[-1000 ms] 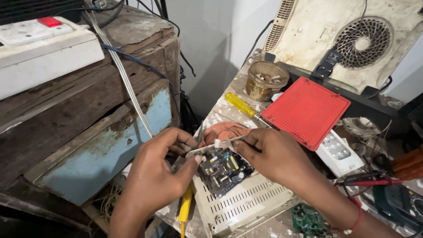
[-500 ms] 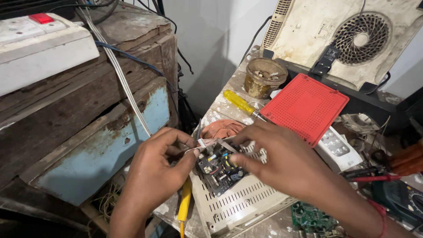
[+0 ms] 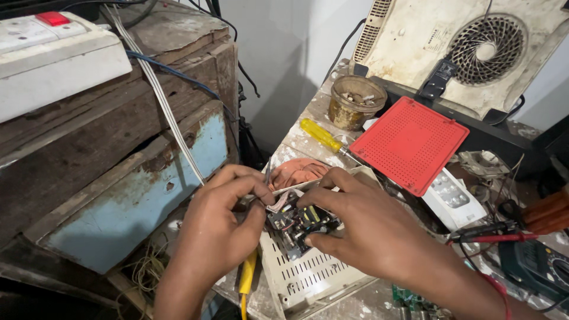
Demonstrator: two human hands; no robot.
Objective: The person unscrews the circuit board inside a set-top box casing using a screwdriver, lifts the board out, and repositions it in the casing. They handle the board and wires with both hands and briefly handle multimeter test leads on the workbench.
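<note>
Both hands crowd the circuit board [image 3: 299, 224]: left hand [image 3: 220, 228] fingers pinch white wires [image 3: 277, 202], right hand [image 3: 361, 222] fingers grip the board's edges, covering much of it.

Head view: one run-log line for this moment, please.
left hand: pinching wires at circuit board | right hand: gripping board edge | board: over vented white casing | nearby: yellow screwdriver, red perforated cover
</note>
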